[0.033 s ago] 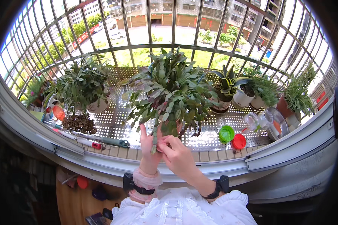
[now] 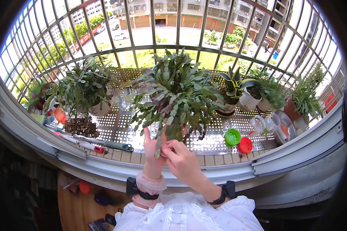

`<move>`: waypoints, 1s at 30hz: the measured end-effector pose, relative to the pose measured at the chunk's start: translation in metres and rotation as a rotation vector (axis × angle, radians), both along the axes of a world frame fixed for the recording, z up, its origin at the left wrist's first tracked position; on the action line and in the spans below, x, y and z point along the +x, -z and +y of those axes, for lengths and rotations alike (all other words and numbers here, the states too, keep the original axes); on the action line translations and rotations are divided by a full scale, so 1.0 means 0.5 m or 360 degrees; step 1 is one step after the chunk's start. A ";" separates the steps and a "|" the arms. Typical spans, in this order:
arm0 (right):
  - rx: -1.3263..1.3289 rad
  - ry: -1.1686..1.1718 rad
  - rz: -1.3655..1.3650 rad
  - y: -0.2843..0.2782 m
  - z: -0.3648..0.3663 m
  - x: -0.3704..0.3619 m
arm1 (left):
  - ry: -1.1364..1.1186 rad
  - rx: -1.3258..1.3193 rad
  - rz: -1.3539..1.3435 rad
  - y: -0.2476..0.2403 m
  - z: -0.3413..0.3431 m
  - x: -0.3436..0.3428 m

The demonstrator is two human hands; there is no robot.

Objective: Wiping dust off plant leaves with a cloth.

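Note:
A large holiday cactus (image 2: 177, 92) with flat, jointed green and purplish stems fills the middle, its pot hidden by foliage. One of its stems (image 2: 158, 144) hangs down over my left hand (image 2: 153, 159). That hand is palm up beneath the foliage, thumb stretched upward and apart from the fingers, which the leaves partly cover. My right hand (image 2: 183, 159) comes in from the right, thumb and forefinger pinched together at the hanging stem's lower part. What exactly lies between those fingertips is mostly hidden.
Metal bars (image 2: 177, 23) enclose the perforated ledge (image 2: 123, 100). At left are another holiday cactus (image 2: 86, 84), a clump of dry brown matter (image 2: 81, 127) and a green-handled tool (image 2: 119, 146). At right sit green (image 2: 232, 137) and red lids (image 2: 245, 145), clear containers (image 2: 266, 122) and several potted plants.
My right hand's fingers have shifted very slightly at the hanging stem. All else looks the same.

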State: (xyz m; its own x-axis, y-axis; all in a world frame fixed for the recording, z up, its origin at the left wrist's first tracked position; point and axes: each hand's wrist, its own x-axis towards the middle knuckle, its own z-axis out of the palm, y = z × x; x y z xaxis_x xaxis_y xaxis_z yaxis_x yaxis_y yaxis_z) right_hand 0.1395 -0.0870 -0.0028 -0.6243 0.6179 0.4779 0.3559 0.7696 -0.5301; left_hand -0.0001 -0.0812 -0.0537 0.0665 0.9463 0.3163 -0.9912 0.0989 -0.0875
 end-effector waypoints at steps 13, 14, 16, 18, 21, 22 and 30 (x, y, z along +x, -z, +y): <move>-0.0099 0.0374 0.0464 -0.075 0.132 0.007 | -0.0226 -0.0754 0.0759 -0.007 0.004 -0.001; 0.0094 0.0417 0.0371 -0.062 0.143 -0.020 | -0.0247 -0.0824 0.0802 0.008 0.005 -0.006; 0.0284 0.0470 0.0280 -0.039 0.156 -0.069 | -0.0284 -0.0901 0.0845 0.014 0.003 -0.012; 0.0326 0.0458 0.0169 -0.022 0.150 -0.082 | -0.0135 -0.0323 0.0500 0.008 -0.001 -0.008; 0.0303 0.0463 -0.0120 -0.021 0.131 -0.077 | -0.0136 -0.0435 0.0671 -0.012 -0.010 0.000; 0.0278 0.0438 -0.0050 -0.021 0.124 -0.072 | -0.0130 -0.0436 0.0664 -0.024 -0.015 0.005; 0.0378 0.0337 -0.0081 -0.003 0.030 -0.035 | -0.0230 -0.0653 0.0612 -0.029 -0.008 0.006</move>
State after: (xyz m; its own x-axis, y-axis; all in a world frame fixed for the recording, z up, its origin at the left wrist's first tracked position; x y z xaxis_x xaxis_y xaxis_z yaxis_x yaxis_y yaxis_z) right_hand 0.1219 -0.0718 -0.0012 -0.5206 0.6116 0.5957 0.5430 0.7756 -0.3217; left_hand 0.0028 -0.0851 -0.0393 -0.0346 0.9944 -0.0994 -0.9602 -0.0055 0.2792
